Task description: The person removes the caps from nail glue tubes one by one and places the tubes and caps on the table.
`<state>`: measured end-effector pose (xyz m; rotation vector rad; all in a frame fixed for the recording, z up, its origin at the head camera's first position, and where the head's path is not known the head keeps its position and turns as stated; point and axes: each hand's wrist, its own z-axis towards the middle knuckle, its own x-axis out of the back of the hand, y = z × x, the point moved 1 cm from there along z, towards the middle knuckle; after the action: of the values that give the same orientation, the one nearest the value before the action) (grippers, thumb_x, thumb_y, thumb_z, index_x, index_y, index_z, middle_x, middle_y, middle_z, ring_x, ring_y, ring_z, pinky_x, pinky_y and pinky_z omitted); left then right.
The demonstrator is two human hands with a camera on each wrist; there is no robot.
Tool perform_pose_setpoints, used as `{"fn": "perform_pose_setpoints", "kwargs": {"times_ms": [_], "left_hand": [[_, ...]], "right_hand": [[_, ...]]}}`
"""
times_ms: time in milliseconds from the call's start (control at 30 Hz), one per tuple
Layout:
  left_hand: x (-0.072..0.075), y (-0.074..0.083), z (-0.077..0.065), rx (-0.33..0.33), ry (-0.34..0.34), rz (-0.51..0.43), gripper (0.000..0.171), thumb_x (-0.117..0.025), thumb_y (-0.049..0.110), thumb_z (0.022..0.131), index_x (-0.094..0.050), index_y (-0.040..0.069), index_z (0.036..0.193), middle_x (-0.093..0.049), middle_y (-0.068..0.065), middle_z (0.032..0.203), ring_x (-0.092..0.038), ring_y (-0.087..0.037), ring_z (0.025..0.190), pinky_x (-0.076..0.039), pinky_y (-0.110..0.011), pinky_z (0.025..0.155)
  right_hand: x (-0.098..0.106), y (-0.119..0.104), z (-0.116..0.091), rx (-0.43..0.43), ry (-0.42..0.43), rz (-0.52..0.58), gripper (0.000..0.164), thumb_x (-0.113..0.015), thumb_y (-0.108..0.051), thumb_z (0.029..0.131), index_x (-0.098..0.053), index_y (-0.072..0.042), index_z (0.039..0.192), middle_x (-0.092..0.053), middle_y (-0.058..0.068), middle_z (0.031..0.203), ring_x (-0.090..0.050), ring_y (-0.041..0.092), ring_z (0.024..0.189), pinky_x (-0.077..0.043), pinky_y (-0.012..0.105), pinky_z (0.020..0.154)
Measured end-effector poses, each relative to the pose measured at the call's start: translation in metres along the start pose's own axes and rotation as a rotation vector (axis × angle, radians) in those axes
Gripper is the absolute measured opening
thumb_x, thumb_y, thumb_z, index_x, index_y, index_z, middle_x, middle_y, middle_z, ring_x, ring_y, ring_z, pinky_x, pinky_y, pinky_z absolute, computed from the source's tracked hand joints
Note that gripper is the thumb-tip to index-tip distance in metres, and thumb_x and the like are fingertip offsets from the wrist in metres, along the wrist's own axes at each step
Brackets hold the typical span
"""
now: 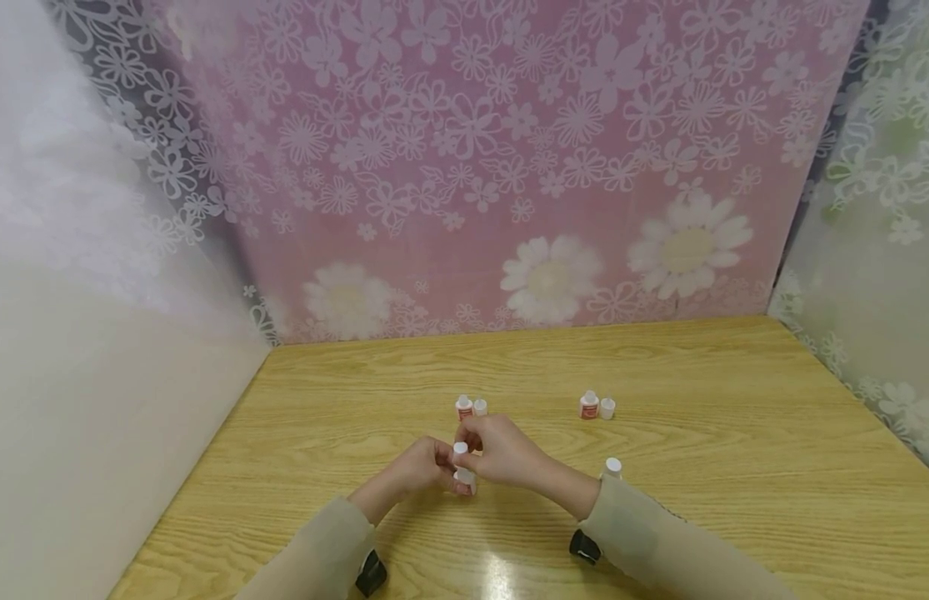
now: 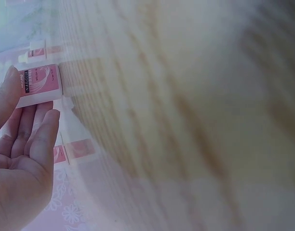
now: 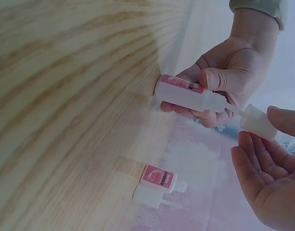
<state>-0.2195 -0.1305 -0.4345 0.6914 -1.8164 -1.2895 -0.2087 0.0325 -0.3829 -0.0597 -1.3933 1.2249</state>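
Note:
My left hand [image 1: 422,465] holds a small white nail glue bottle [image 3: 186,95] with a pink label, thumb on the label side and fingers behind. Its base is right at the tabletop. Between thumb and fingertips my right hand [image 1: 505,450] pinches the white brush cap [image 3: 258,122], off the bottle and just above it. A thin stem runs from the cap to the bottle's mouth. In the left wrist view the bottle's label [image 2: 41,82] faces the camera, while the cap is out of sight.
Beyond my hands an uncapped bottle [image 1: 464,407] stands beside its cap [image 1: 480,407]. Farther right is another uncapped bottle [image 1: 589,407] with its cap [image 1: 607,408] alongside. A white-capped bottle [image 1: 612,467] is partly hidden by my right sleeve. A flowered pink backdrop [image 1: 464,208] closes off the wood-grain table [image 1: 359,383].

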Motion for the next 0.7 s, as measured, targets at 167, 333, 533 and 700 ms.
{"fn": "perform_pose_setpoints", "kwargs": {"times_ms": [167, 333, 533, 700], "left_hand": [[0.0, -0.0021, 0.0017, -0.014, 0.006, 0.017, 0.017, -0.069, -0.008, 0.069, -0.063, -0.012, 0.084, -0.065, -0.016, 0.075, -0.06, -0.012, 0.066, -0.045, -0.025, 0.062], [-0.0001, -0.0018, 0.0013, -0.015, 0.008, 0.009, 0.017, -0.069, -0.01, 0.068, -0.062, -0.013, 0.083, -0.065, -0.017, 0.075, -0.06, -0.013, 0.066, -0.045, -0.025, 0.061], [-0.0004, -0.0027, 0.0008, 0.002, 0.012, -0.009, 0.015, -0.07, -0.007, 0.068, -0.064, -0.009, 0.082, -0.066, -0.013, 0.074, -0.061, -0.014, 0.066, -0.046, -0.025, 0.06], [-0.0003, -0.0028, 0.0006, 0.003, 0.013, -0.01, 0.015, -0.07, -0.007, 0.069, -0.064, -0.009, 0.082, -0.066, -0.013, 0.074, -0.061, -0.015, 0.066, -0.046, -0.026, 0.061]], "right_hand": [[-0.0003, 0.0006, -0.0002, -0.006, 0.001, 0.001, 0.012, -0.068, -0.009, 0.077, -0.055, -0.012, 0.077, -0.056, -0.009, 0.068, -0.052, 0.003, 0.064, -0.043, 0.02, 0.056], [-0.0007, 0.0015, -0.0001, -0.007, 0.002, -0.001, 0.013, -0.068, -0.009, 0.077, -0.055, -0.012, 0.076, -0.055, -0.009, 0.068, -0.051, 0.003, 0.064, -0.042, 0.02, 0.055], [-0.0013, 0.0025, 0.0, -0.002, 0.004, -0.008, 0.013, -0.068, -0.009, 0.077, -0.055, -0.012, 0.076, -0.055, -0.009, 0.067, -0.051, 0.003, 0.063, -0.042, 0.02, 0.055], [-0.0018, 0.0025, 0.0001, -0.002, 0.005, -0.007, 0.013, -0.068, -0.009, 0.077, -0.055, -0.012, 0.076, -0.055, -0.009, 0.067, -0.05, 0.003, 0.063, -0.042, 0.02, 0.055]]}}
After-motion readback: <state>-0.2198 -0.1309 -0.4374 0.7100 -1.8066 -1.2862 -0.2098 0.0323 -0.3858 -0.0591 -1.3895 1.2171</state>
